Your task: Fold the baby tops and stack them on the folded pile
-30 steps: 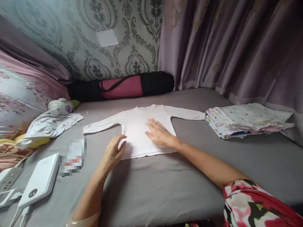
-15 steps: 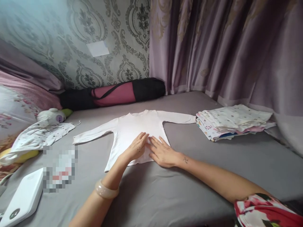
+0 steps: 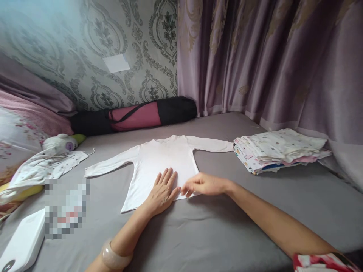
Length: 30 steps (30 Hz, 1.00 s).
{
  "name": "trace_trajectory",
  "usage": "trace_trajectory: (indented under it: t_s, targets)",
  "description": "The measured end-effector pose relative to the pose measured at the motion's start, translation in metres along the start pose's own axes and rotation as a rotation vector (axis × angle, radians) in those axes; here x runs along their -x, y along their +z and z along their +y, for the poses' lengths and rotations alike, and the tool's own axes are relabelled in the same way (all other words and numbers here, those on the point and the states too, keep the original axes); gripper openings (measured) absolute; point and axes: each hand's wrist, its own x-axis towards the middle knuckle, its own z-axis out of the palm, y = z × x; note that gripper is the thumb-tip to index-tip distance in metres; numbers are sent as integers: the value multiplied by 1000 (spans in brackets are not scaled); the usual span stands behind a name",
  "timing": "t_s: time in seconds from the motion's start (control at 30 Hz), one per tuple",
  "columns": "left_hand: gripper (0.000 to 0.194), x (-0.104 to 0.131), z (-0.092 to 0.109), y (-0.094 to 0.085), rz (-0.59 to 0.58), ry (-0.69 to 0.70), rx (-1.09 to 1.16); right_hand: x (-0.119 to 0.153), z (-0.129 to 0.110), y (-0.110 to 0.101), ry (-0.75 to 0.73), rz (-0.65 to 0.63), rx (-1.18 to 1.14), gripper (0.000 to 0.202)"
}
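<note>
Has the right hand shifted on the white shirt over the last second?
Yes. The right hand has slid from the middle of the white shirt toward its bottom hem, now pinching the lower right edge beside the left hand.

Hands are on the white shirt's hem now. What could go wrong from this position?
1. The right hand pinches only the hem corner of the white shirt; lifting may drag the whole body askew, though the left hand lies flat on it.
2. Both sleeves lie spread out; the right one ends right at the folded stack and could snag or nudge it.
3. The grey sheet looks wrinkled near the hem, so creases may carry into a fold.
</note>
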Motion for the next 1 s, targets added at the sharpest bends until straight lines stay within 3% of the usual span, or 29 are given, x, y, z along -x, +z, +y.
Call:
trace_trajectory:
  t_s: [0.07,0.13,0.2,0.3,0.4,0.7,1.0]
  targets:
    - [65,3,1,-4,-15,28,5,-14,12,-24,4,244,-6,42]
    - [66,6,2,-8,-29,50,16,-26,26,-50,18,592,139,35]
    - [64,7,3,-11,-45,57,34,-35,40,-74,136,863,329,29]
    - [59,9,4,-14,-56,62,64,-40,54,-102,450,1044,499,32]
    - [51,9,3,-17,-44,94,103,-41,58,-118,660,1091,536,34]
    - [35,10,10,-44,-186,149,371,-35,64,-135,852,1234,687,39]
    - [24,10,9,-41,-212,135,704,-32,77,-138,990,1163,774,40]
